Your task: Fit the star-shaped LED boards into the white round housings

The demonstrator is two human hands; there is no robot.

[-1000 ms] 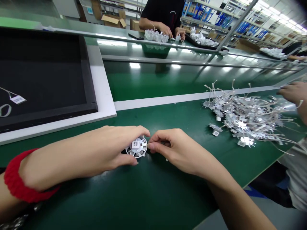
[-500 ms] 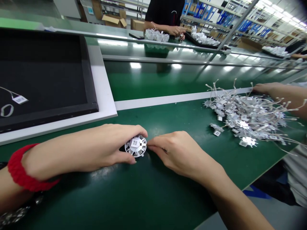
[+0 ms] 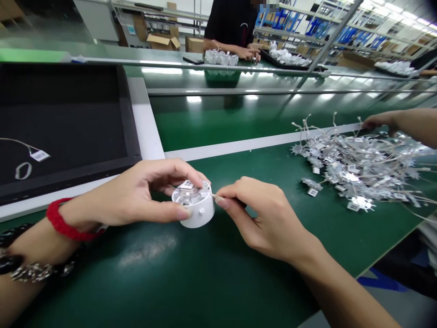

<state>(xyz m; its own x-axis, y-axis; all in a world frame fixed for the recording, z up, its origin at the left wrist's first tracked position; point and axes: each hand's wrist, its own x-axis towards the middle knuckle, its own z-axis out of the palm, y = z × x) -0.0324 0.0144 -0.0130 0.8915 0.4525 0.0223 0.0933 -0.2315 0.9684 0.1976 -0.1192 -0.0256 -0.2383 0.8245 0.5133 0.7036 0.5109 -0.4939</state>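
the white housing is now lifted off the green mat in the left hand, pinched between thumb and fingers; a second ago it lay flat under that hand. the right hand is closed on a thin wire at its rim. the open face is tipped up and toward the camera, short axis near upright. a parts pile lies to the right, a co-worker's hand at its far edge, a black tray to the left.

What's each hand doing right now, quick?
Left hand: closed on the white housing, thumb and fingers around its rim.
Right hand: fingers pinched on a thin wire at the housing's edge.
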